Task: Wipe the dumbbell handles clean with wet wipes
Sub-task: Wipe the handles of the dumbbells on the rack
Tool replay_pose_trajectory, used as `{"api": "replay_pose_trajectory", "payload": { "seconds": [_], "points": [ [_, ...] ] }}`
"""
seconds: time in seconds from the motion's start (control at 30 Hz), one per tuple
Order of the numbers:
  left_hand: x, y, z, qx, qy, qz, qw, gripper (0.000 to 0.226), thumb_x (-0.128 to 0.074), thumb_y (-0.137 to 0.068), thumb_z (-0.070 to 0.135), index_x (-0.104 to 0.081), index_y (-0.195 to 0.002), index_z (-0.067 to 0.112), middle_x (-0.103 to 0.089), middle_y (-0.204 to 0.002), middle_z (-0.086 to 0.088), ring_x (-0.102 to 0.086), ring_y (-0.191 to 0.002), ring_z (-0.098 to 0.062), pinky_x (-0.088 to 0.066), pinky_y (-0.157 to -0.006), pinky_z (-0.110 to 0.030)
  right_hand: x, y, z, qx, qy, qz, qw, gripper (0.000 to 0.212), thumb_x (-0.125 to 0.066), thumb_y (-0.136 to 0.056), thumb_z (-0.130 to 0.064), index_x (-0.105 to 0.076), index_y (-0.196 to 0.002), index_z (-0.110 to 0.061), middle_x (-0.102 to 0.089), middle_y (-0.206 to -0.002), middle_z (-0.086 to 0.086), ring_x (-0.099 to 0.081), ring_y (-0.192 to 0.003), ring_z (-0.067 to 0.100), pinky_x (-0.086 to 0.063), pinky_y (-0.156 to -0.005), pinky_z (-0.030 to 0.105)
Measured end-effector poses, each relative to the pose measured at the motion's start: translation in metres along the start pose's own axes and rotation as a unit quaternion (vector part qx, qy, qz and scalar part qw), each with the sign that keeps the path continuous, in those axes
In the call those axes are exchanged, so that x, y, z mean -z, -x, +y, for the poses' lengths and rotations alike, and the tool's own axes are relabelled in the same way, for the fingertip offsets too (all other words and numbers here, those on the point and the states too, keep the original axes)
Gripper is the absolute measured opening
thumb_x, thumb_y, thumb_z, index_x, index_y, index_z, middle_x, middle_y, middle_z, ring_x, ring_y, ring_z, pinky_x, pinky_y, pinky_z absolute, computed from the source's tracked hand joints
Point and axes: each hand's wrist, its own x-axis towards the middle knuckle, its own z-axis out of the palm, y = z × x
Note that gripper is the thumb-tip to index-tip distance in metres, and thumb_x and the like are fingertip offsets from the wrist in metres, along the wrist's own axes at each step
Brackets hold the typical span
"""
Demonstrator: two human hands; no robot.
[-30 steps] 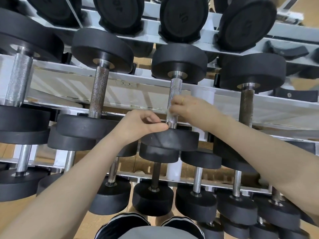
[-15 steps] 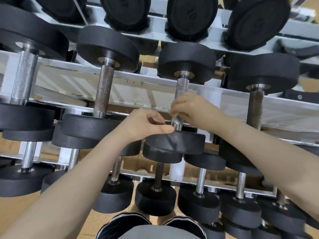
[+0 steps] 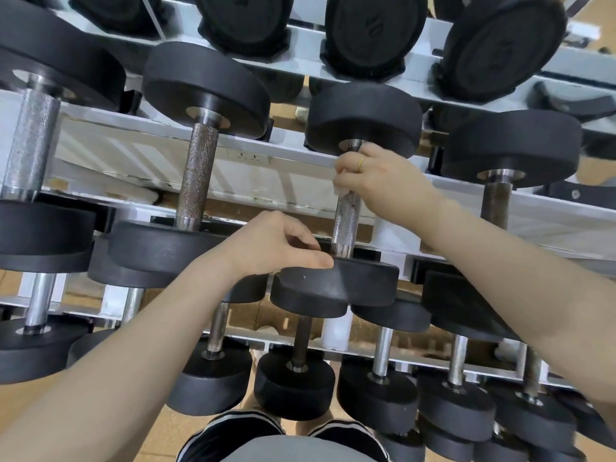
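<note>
A black dumbbell with a knurled metal handle lies on the middle shelf of the white rack. My right hand, with a gold ring, grips the upper end of that handle through a white wet wipe; only an edge of the wipe shows under the fingers. My left hand rests on the near black head of the same dumbbell, thumb on its rim and fingers curled above it, holding nothing that I can see.
Other dumbbells fill the rack: a rusty-handled one to the left, a thick chrome one at far left, another to the right. Smaller dumbbells sit on the lowest shelf. My shoes show at the bottom edge.
My right hand has slid with the wipe up the handle, from its lower part to the end by the far head. My left hand has stayed on the near head.
</note>
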Motion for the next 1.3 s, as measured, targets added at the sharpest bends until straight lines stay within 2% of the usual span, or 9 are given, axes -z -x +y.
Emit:
{"api": "replay_pose_trajectory", "payload": {
  "seconds": [0.13,0.27,0.5,0.67,0.9,0.97,1.07,1.2,1.3],
  "points": [
    [-0.003,0.005,-0.002,0.006,0.002,0.016,1.000,0.025,-0.067,-0.048,0.065,-0.066,-0.061,0.044,-0.069,-0.080,0.015,-0.062,-0.080,-0.001,-0.046,-0.079,-0.021,0.007,0.002,-0.027,-0.073,-0.138,-0.104,0.982,0.027,-0.051,-0.069,0.014,-0.068,-0.084,-0.002,-0.064,-0.090,0.014,-0.060,-0.080,0.035,-0.051,-0.070,0.038],
    [-0.003,0.007,0.002,0.027,-0.002,0.019,0.999,0.012,-0.078,-0.062,0.040,-0.068,-0.068,0.036,-0.069,-0.077,0.012,-0.059,-0.071,0.001,-0.044,-0.069,-0.013,0.015,0.013,-0.040,-0.016,-0.219,-0.257,0.941,0.035,-0.049,-0.081,0.007,-0.070,-0.105,-0.007,-0.067,-0.108,0.010,-0.060,-0.099,0.027,-0.045,-0.089,0.032],
    [-0.002,0.006,0.002,0.060,-0.009,0.017,0.998,0.028,-0.076,-0.060,0.045,-0.072,-0.078,0.024,-0.067,-0.076,0.012,-0.056,-0.068,0.001,-0.041,-0.064,-0.011,0.004,0.006,-0.028,0.119,-0.046,-0.117,0.985,0.028,-0.041,-0.078,-0.011,-0.069,-0.072,-0.010,-0.064,-0.077,0.005,-0.058,-0.066,0.025,-0.053,-0.052,0.029],
    [-0.003,0.008,0.000,0.059,0.002,0.027,0.998,0.027,-0.077,-0.063,0.045,-0.070,-0.080,0.024,-0.068,-0.089,0.011,-0.060,-0.084,-0.002,-0.043,-0.076,-0.017,0.011,-0.027,0.004,0.058,0.070,-0.077,0.993,0.018,-0.076,-0.054,0.006,-0.066,-0.062,-0.006,-0.061,-0.070,0.011,-0.058,-0.062,0.029,-0.044,-0.049,0.025],
    [-0.003,0.011,0.007,0.051,0.003,0.020,0.998,0.035,-0.072,-0.058,0.050,-0.072,-0.075,0.019,-0.071,-0.082,0.001,-0.063,-0.078,-0.012,-0.048,-0.074,-0.024,0.004,-0.001,-0.019,0.049,-0.007,-0.096,0.994,0.017,-0.052,-0.075,-0.016,-0.066,-0.067,-0.010,-0.064,-0.076,0.005,-0.053,-0.064,0.026,-0.038,-0.072,0.031],
    [-0.002,0.010,0.007,0.055,0.002,0.015,0.998,0.037,-0.071,-0.057,0.051,-0.072,-0.075,0.019,-0.071,-0.081,0.002,-0.062,-0.076,-0.009,-0.047,-0.072,-0.023,0.002,0.001,-0.014,0.013,-0.007,-0.074,0.997,0.006,-0.069,-0.069,-0.006,-0.069,-0.073,-0.010,-0.066,-0.079,0.005,-0.055,-0.063,0.027,-0.046,-0.070,0.032],
    [-0.002,0.009,0.006,0.059,0.001,0.014,0.998,0.031,-0.074,-0.061,0.048,-0.072,-0.076,0.020,-0.070,-0.082,0.005,-0.062,-0.078,-0.007,-0.046,-0.075,-0.022,0.003,-0.005,-0.013,-0.043,-0.040,-0.070,0.996,0.030,-0.073,-0.057,0.012,-0.071,-0.079,-0.007,-0.068,-0.079,0.008,-0.054,-0.061,0.029,-0.050,-0.061,0.029],
    [-0.003,0.010,0.005,0.059,0.003,0.019,0.998,0.026,-0.075,-0.066,0.043,-0.071,-0.079,0.021,-0.069,-0.087,0.005,-0.062,-0.084,-0.009,-0.046,-0.077,-0.021,0.004,-0.008,-0.027,-0.113,-0.084,-0.133,0.981,0.032,-0.056,-0.072,0.016,-0.068,-0.097,0.000,-0.064,-0.096,0.018,-0.058,-0.088,0.037,-0.051,-0.076,0.042],
    [-0.004,0.011,0.006,0.056,-0.002,0.025,0.998,0.023,-0.076,-0.066,0.041,-0.069,-0.078,0.023,-0.067,-0.084,0.008,-0.057,-0.074,-0.001,-0.041,-0.067,-0.011,0.005,0.004,-0.049,-0.047,-0.135,-0.214,0.966,0.029,-0.052,-0.083,0.004,-0.066,-0.106,-0.009,-0.062,-0.105,0.010,-0.055,-0.100,0.030,-0.047,-0.084,0.041]
  ]
}}
